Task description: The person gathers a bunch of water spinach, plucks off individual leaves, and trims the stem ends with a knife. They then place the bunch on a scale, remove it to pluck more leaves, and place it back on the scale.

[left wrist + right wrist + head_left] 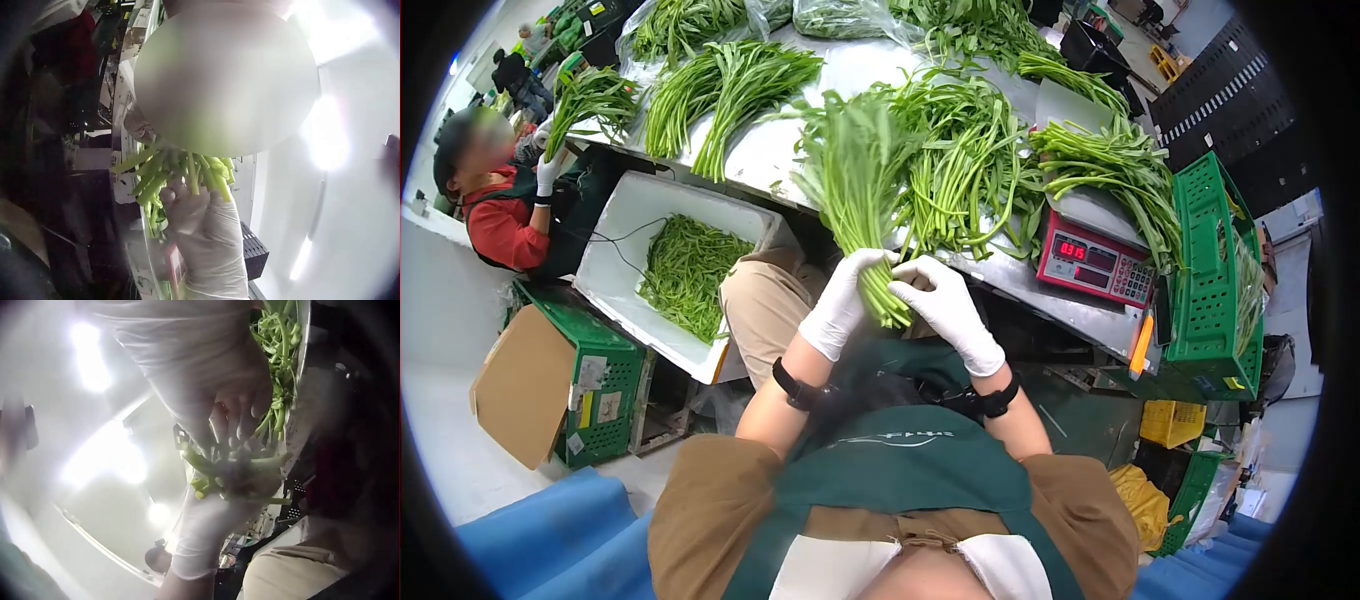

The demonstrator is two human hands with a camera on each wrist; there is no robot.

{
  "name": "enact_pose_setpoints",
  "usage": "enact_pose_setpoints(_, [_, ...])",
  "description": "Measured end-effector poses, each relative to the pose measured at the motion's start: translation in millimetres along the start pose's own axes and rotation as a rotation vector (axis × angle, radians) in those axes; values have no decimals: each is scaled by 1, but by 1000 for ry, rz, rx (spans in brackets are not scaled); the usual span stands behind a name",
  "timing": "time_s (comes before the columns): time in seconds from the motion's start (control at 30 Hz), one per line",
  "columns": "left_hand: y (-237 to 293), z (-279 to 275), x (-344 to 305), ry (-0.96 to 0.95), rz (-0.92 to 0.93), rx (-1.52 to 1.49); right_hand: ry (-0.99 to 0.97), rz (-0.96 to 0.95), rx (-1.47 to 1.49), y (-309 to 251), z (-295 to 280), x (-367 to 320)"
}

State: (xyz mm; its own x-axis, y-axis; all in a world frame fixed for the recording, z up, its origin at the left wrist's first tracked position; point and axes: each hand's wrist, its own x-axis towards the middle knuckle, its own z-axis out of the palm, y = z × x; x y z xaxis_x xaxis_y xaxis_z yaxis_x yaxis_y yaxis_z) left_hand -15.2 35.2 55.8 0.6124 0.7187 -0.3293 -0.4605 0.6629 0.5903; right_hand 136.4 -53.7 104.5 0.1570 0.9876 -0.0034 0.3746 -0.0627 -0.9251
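Observation:
My gloved left hand (pixel 847 297) grips a bunch of water spinach (pixel 855 185) around its lower stems. The bunch is held upright in front of the apron, leaves away from me and cut ends towards me. At the right side of the same stems, my gloved right hand (pixel 948 308) pinches with thumb and fingers. The cut stem ends (pixel 209 472) poke out between the two hands in the right wrist view. In the left wrist view, a blurred patch hides the upper bunch, with the right hand (pixel 209 240) below the stem ends.
A loose pile of water spinach (pixel 965 165) lies on the metal table (pixel 840 75). More greens rest on a red scale (pixel 1095 262) reading 0.315. A green crate (pixel 1200 290) stands right, near an orange-handled knife (pixel 1141 345). Left are a white foam box (pixel 615 210) and another person (pixel 515 225).

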Motion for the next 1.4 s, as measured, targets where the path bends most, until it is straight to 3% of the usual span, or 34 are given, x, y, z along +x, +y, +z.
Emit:
enact_pose_setpoints(0.17, [-5,12,-15,51,-37,44,-69,87,66,-1,-3,-6])
enact_pose_setpoints(0.27, [-12,4,-11,-32,100,44,-64,52,6,-1,-1,-4])
enact_pose_setpoints(0.33, [-5,14,-16,4,0,-17,3,-53,74,2,2,-9])
enact_pose_setpoints(0.4, [3,18,-23,-28,-134,-142,127,-387,49,-2,-3,-17])
enact_pose_setpoints(0.47, [-1,11,-18,-104,-153,-283,288,-629,-130,-5,-7,-19])
enact_pose_setpoints(0.63, [-6,-4,-7,-214,-194,-500,122,-821,-277,-28,-19,-16])
enact_pose_setpoints(0.7, [3,-7,-9,-227,-201,-553,283,-909,-219,-42,-33,-25])
enact_pose_setpoints(0.73, [9,-3,-13,-235,-210,-591,433,-945,-213,-53,-44,-30])
enact_pose_setpoints(0.77, [9,-4,-14,-268,-243,-642,709,-976,-247,-57,-53,-29])
enact_pose_setpoints(0.8, [8,-6,-14,-302,-277,-692,951,-881,91,-67,-60,-19])
enact_pose_setpoints(0.87, [4,-4,-12,-349,-274,-711,1078,-807,599,-121,-83,-3])
enact_pose_setpoints(0.93, [-1,0,-13,-297,-257,-688,1197,-608,-323,-74,-71,24])
enact_pose_setpoints(1.0, [-4,9,-17,-101,-120,-533,135,-895,-197,-126,-19,57])
enact_pose_setpoints(1.03, [-6,15,-19,31,-19,-398,-17,-863,-401,-114,1,66])
enact_pose_setpoints(1.07, [-6,17,-26,47,-31,-419,-173,-818,-598,-99,16,69])
enact_pose_setpoints(1.1, [-5,24,-33,25,211,-109,-177,-821,-504,-98,17,62])
enact_pose_setpoints(1.13, [-1,14,-28,-74,191,-173,-186,-836,-419,-97,12,54])
enact_pose_setpoints(1.17, [2,5,-22,-171,164,-235,-166,-829,-259,-87,3,46])
enact_pose_setpoints(1.2, [3,-21,-11,-326,-152,-668,-65,-758,-96,-71,-2,36])
enact_pose_setpoints(1.23, [9,-15,-14,-380,-226,-805,18,-772,-98,-58,-8,22])
enact_pose_setpoints(1.4, [-2,4,-11,-397,-258,-833,166,-899,-221,1,32,-28])
